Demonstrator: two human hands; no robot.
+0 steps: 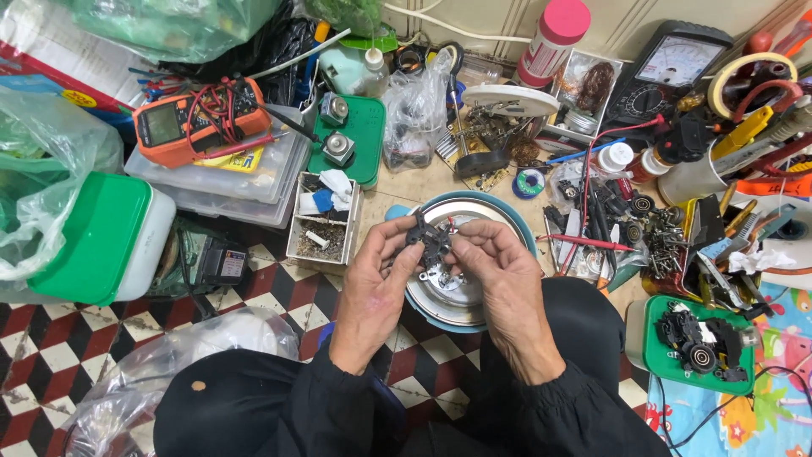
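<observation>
Both hands meet over the middle of a crowded workspace, sharing a small black mechanical part (pixel 430 239) held up between them. The left hand (pixel 372 288) grips the part's left side, its fingers (pixel 397 245) pinched narrow on it with the thumb pressing from below. The right hand (pixel 503 283) closes on the right side, its fingers (pixel 467 244) curled tight around the edge. The part sits directly above a round metal dish with a blue rim (pixel 499 216), which lies on the checkered floor (pixel 51 355) just beyond the person's dark sleeves.

To the left of the hands stands a small open box of screws and scraps (pixel 321 228), and further left a white tub with a green lid (pixel 97 237). An orange multimeter (pixel 190 123) rests on a stack of clear plastic cases. At the far right a green tray (pixel 655 338) carries 1 black gear assembly. A heap of loose tools and screws (pixel 668 233) lies beside the dish on the right, under a black analogue meter (pixel 668 72).
</observation>
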